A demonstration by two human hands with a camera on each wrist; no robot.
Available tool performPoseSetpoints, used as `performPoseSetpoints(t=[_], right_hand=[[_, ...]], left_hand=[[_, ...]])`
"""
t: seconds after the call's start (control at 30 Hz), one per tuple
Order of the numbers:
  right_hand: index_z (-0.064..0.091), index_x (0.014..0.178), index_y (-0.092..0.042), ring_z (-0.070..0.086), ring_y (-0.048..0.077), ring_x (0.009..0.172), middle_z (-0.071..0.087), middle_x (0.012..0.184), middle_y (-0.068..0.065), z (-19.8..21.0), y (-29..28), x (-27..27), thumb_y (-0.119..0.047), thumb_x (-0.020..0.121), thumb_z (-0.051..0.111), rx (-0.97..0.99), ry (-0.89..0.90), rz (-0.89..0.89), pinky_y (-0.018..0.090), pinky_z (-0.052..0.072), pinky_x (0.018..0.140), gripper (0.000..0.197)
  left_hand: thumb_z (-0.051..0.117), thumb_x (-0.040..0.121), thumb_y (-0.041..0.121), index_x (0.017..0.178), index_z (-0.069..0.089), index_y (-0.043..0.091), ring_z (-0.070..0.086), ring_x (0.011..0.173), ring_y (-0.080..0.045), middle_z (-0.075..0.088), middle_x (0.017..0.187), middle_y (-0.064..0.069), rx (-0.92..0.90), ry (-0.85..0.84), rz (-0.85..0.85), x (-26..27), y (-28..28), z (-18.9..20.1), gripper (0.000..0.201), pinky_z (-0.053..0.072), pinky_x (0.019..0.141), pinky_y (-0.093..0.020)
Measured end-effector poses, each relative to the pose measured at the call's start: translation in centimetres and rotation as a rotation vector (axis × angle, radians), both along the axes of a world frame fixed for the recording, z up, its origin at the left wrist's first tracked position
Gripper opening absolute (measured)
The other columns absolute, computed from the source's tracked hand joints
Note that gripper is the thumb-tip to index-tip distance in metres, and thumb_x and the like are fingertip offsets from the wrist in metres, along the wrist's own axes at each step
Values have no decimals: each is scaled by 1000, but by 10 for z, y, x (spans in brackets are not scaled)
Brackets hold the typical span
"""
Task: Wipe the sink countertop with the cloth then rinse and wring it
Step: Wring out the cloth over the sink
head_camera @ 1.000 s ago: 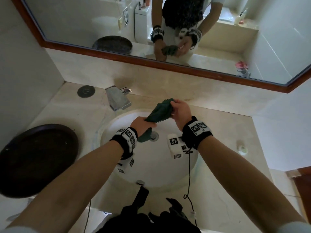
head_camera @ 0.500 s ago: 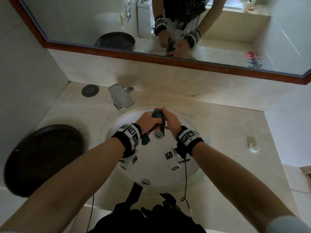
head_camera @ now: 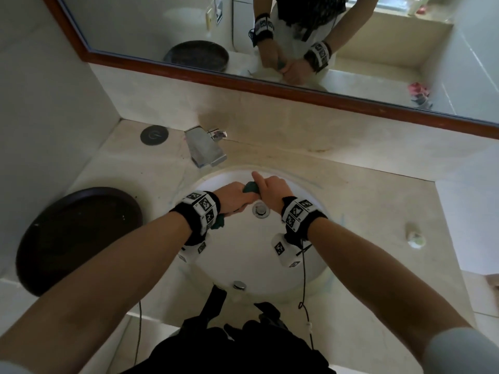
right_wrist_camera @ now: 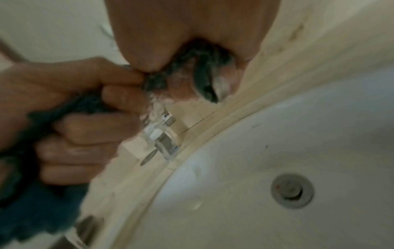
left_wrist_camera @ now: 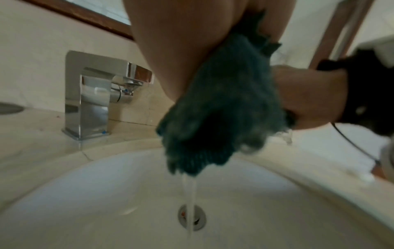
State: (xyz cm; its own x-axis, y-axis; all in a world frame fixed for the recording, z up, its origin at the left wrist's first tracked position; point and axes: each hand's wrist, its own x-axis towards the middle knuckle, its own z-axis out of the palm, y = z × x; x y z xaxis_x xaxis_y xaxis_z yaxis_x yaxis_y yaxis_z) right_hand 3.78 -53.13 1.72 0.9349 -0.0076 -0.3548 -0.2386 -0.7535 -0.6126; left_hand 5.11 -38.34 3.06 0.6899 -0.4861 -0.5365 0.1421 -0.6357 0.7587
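Observation:
Both hands squeeze the dark green cloth over the white sink basin. My left hand grips one end of it and my right hand grips the other, fists close together above the drain. In the left wrist view the bunched cloth hangs below the hand and a thin stream of water runs from it down to the drain. In the right wrist view the twisted cloth sits between both fists, with water dripping.
A chrome faucet stands at the basin's back left. A large dark round tray lies on the beige countertop at the left, a small black disc near the back wall, and a small pale object on the right. A mirror spans the back.
The hands have come together and lower over the drain. The cloth, stretched out between them a second ago, is now bunched tight inside both fists, and water runs from it.

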Motion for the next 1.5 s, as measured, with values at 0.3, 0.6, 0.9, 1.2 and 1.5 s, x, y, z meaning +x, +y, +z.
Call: performPoseSetpoints(t=[0.3,0.6,0.9,1.2,1.5], right_hand=[[55,71,-20,39,20,47,45,60,6,0,-11,-4,-24,101,43,147,382,-97,29,37,52,33],[53,115,-18,61,21,85,61,98,5,-2,-1,-15,-46,97,44,613,-159,-458,36,54,77,35],[44,79,-16,55,28,67,54,69,7,10,18,-18,-40,103,29,160,-328,-268,36,43,65,37],[58,117,-10,62,35,88,61,86,15,4,19,4,-35,103,22,-88,-27,-117,32,41,67,46],[55,72,-7,48,22,55,54,62,9,-4,15,5,-11,92,45,336,332,-320,29,41,53,23]], left_hand=[[40,98,47,112,52,16,60,75,-29,65,88,-11,361,-567,-386,-6,6,-11,36,47,67,-37],[38,97,43,67,48,12,32,41,-16,38,51,-2,-109,21,287,2,-14,2,45,32,44,-22],[30,92,33,57,36,18,21,37,-13,31,45,2,-364,397,445,1,-24,9,38,22,38,-17],[38,100,12,111,51,-6,57,93,-40,59,100,-26,139,-254,157,8,-23,-8,25,35,67,-35],[22,102,29,83,52,3,51,69,-31,38,59,-4,372,-554,-67,21,-21,-19,44,32,64,-32]])
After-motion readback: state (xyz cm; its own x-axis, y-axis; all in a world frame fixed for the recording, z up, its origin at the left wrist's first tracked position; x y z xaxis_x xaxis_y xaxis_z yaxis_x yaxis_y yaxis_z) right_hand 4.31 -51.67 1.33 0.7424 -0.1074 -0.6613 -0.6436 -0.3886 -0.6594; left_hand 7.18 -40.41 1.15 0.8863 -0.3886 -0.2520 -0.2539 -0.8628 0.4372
